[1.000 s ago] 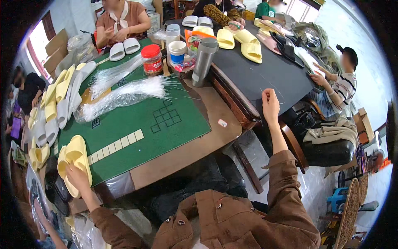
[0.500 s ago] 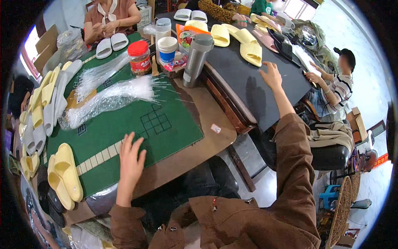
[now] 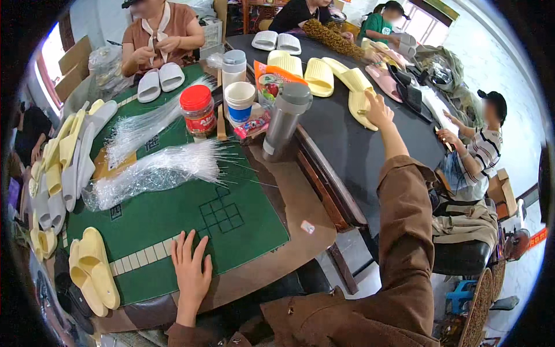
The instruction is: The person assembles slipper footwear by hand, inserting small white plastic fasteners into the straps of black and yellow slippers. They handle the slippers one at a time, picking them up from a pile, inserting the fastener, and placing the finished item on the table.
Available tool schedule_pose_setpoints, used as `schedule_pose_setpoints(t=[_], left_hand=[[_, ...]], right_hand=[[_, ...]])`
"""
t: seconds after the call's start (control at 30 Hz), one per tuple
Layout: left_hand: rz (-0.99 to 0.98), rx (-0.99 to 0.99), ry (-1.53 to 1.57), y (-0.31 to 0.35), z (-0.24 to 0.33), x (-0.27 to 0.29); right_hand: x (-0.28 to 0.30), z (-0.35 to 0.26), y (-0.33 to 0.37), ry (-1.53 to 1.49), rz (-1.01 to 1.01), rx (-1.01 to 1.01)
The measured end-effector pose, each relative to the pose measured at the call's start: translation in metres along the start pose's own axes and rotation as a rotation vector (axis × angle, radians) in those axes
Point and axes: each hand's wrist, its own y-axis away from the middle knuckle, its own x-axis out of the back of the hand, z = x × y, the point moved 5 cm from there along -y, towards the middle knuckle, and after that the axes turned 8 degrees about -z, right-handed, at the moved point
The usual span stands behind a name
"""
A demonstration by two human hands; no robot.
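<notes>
My right hand (image 3: 380, 113) reaches over the dark table, its fingers closed on the side of a pale yellow slipper (image 3: 359, 105) with a ribbed strap. The far end of that slipper lies close to another yellow slipper (image 3: 341, 70). My left hand (image 3: 192, 270) is open, fingers spread, at the near edge of the green mat (image 3: 254, 217), holding nothing. A pair of smooth yellow slippers (image 3: 92, 269) stands to its left. Beyond it on the mat are bundles of thin clear plastic strands (image 3: 167, 173), partly in clear wrap.
A steel tumbler (image 3: 284, 121), red-lidded jar (image 3: 198, 110) and paper cup (image 3: 239, 101) stand between my hands. Grey and yellow slippers (image 3: 69, 153) line the mat's left side. Several people sit around the tables; one in a striped shirt (image 3: 485, 144) is at the right.
My right hand has gone from open beside the yellow slipper to gripping it. My left hand stays open near the mat's edge. The view has tilted up, so things sit lower.
</notes>
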Motion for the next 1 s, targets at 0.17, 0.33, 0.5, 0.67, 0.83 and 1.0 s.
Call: schedule_pose_setpoints(t=[0.17,0.33,0.5,0.67,0.83,1.0], left_hand=[[-0.006,-0.013,-0.011,-0.005,0.003,-0.002],[-0.001,-0.001,-0.024,0.0,0.001,-0.004],[-0.004,-0.012,-0.035,0.001,-0.001,-0.009],[0.018,-0.029,0.043,0.004,-0.001,-0.008],[-0.059,-0.114,0.456,-0.005,0.055,-0.001],[-0.398,-0.043,1.252,-0.033,0.142,-0.023]], right_hand=[[0.024,0.018,0.04,0.105,-0.075,0.052],[0.047,-0.014,0.15,0.021,-0.034,0.182],[0.087,-0.068,0.269,-0.064,-0.143,0.183],[0.099,-0.097,0.307,-0.248,-0.049,0.451],[0.119,-0.069,0.239,-0.464,0.135,0.398],[0.097,-0.07,0.202,-0.291,0.009,0.525]])
